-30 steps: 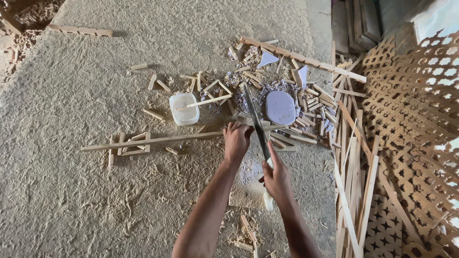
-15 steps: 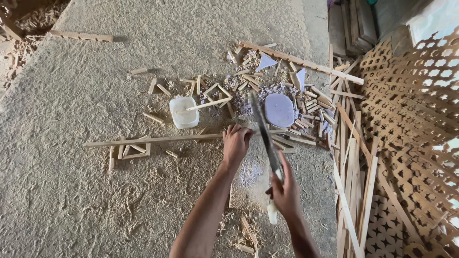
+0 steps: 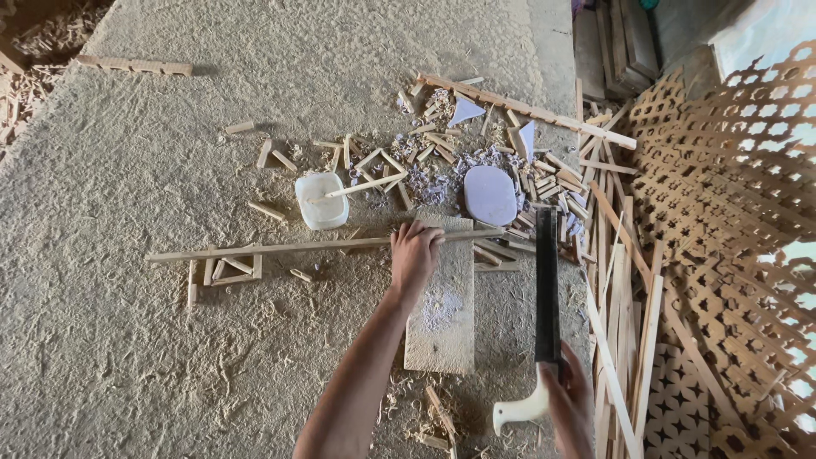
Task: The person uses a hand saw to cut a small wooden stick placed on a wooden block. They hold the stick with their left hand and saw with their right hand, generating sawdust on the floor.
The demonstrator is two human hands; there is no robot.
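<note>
Head view shows the left hand [image 3: 414,255] with fingers pressing a long wooden strip [image 3: 280,248] flat across a board [image 3: 442,327], uncut as yet, while right hand [image 3: 568,399] fingers, clenched around a saw [image 3: 546,293], hold it beside the board.

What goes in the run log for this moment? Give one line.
left hand pressing long wooden strip onto board | right hand holding saw off the strip | white tub beyond
</note>
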